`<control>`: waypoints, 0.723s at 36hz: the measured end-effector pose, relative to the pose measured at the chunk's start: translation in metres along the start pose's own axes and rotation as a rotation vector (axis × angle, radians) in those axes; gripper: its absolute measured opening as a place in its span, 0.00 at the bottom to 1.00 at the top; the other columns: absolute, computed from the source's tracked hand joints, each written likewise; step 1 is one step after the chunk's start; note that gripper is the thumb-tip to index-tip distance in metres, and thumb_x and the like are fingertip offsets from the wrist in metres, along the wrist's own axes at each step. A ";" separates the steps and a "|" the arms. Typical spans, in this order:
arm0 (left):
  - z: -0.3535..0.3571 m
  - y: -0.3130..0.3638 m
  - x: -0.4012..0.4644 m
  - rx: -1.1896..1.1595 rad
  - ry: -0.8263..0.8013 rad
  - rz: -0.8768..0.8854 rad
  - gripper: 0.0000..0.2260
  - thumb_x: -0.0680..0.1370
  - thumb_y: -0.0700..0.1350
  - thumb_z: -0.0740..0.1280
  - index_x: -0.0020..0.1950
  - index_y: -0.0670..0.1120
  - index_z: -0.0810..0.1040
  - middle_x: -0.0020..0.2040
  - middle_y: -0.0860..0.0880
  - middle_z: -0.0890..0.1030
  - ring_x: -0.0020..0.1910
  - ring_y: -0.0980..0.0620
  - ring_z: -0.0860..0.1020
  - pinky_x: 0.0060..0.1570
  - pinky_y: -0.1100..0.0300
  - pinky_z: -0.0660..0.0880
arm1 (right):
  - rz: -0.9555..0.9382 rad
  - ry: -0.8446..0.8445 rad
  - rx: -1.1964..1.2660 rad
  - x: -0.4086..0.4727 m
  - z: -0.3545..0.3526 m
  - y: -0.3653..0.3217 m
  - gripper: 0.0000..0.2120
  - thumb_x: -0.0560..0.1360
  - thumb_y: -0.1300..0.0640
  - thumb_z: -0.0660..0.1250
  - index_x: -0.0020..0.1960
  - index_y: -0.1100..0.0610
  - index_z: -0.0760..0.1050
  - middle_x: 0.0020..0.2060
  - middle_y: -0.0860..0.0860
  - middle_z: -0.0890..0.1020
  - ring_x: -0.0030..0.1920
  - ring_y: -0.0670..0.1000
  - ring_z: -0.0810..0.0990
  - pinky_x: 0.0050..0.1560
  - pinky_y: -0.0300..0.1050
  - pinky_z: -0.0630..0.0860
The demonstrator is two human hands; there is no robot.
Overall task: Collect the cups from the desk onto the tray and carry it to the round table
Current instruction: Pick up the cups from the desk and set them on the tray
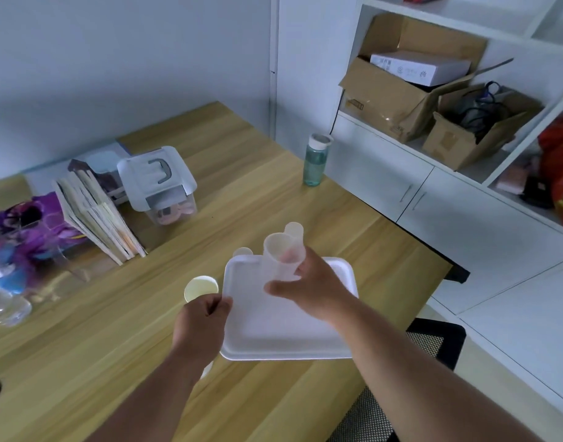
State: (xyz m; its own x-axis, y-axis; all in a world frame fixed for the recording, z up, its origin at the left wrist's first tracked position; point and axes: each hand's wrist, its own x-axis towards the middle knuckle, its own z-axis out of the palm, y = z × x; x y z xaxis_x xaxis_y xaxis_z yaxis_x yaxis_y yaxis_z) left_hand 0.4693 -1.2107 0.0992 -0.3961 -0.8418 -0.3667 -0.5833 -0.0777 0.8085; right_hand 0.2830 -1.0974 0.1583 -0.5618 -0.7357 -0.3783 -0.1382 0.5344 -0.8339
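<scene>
Tray (273,330), white, at lower centre of the frame on the wooden desk (98,346); right forearm hides its right edge; left hand (200,323) pinches its left rim. Right hand (308,288) closed round a translucent cup (278,256) held above the tray's far end; fingertips blur through its wall. Second cup (294,231) behind it, base hidden; third cup (242,252) peeps over the tray's far rim; yellowish cup (200,287) left of the tray, partly behind the left hand.

We note a matt white tray (273,330), possibly foam, a translucent plastic cup (281,260) and a smooth wood-grain desk (114,346).
</scene>
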 end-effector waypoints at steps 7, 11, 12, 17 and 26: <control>-0.004 0.006 -0.008 -0.017 0.005 0.008 0.12 0.83 0.48 0.69 0.44 0.47 0.88 0.42 0.42 0.88 0.41 0.38 0.83 0.46 0.43 0.81 | -0.109 0.105 -0.311 -0.001 0.031 -0.005 0.31 0.68 0.39 0.79 0.65 0.48 0.73 0.54 0.44 0.77 0.56 0.49 0.77 0.58 0.49 0.77; -0.006 0.008 -0.011 -0.015 -0.006 0.009 0.12 0.83 0.48 0.68 0.44 0.48 0.88 0.42 0.43 0.88 0.46 0.37 0.85 0.47 0.44 0.82 | -0.135 0.129 -0.376 0.000 0.039 -0.005 0.31 0.67 0.38 0.77 0.65 0.48 0.73 0.55 0.44 0.78 0.57 0.50 0.77 0.56 0.48 0.76; -0.007 0.009 -0.011 -0.012 -0.006 0.008 0.12 0.83 0.48 0.68 0.45 0.49 0.88 0.42 0.44 0.88 0.46 0.38 0.85 0.47 0.44 0.82 | -0.143 0.132 -0.393 0.000 0.041 -0.006 0.32 0.67 0.38 0.77 0.66 0.48 0.73 0.55 0.44 0.79 0.57 0.50 0.77 0.56 0.48 0.76; -0.007 0.010 -0.012 -0.025 -0.010 -0.004 0.11 0.83 0.48 0.68 0.45 0.50 0.88 0.42 0.46 0.89 0.46 0.39 0.85 0.47 0.45 0.82 | -0.148 0.126 -0.442 0.000 0.043 -0.009 0.32 0.69 0.38 0.77 0.67 0.49 0.73 0.57 0.45 0.79 0.59 0.51 0.77 0.57 0.48 0.75; -0.016 0.008 -0.006 -0.049 0.006 -0.002 0.12 0.84 0.47 0.68 0.44 0.52 0.89 0.38 0.52 0.88 0.44 0.41 0.85 0.44 0.50 0.80 | -0.188 0.117 -0.431 -0.007 0.012 -0.008 0.42 0.70 0.38 0.77 0.78 0.49 0.66 0.66 0.44 0.76 0.66 0.49 0.75 0.68 0.48 0.73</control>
State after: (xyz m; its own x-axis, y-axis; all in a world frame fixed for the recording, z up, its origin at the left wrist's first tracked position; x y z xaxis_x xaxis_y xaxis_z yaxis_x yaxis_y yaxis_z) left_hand 0.4789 -1.2149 0.1152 -0.3904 -0.8449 -0.3658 -0.5484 -0.1057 0.8295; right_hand 0.2975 -1.1014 0.1623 -0.5795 -0.7974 -0.1683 -0.5578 0.5387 -0.6314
